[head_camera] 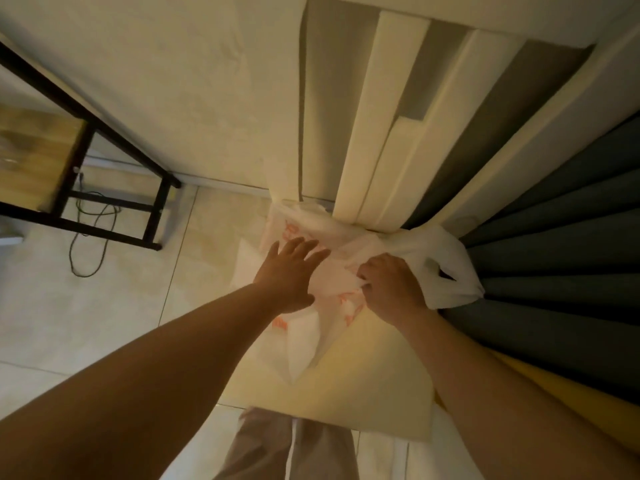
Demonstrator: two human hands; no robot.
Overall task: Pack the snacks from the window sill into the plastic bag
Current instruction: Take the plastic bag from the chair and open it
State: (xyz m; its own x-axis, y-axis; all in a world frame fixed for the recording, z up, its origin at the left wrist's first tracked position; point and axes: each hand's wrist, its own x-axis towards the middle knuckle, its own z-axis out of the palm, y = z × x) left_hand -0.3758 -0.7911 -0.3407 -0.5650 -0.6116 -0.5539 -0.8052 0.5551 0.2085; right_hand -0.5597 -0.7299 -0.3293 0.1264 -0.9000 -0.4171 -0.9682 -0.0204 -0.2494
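A white plastic bag (pixel 332 244) with red print lies crumpled low down, against the foot of upright foam slabs. My right hand (pixel 391 285) is shut on a fold of the bag near its handles (pixel 446 268). Just left of it, my left hand (pixel 291 271) hovers over the bag with its fingers spread, holding nothing. No snacks and no window sill show in this view.
Pale foam slabs (pixel 388 133) lean against the wall ahead, and a flat foam sheet (pixel 346 386) lies under the bag. Dark curtain folds (pixel 554 237) hang at the right. A black-framed wooden table (pixel 45 150) with a loose cable (pixel 90 237) stands at the left on a tiled floor.
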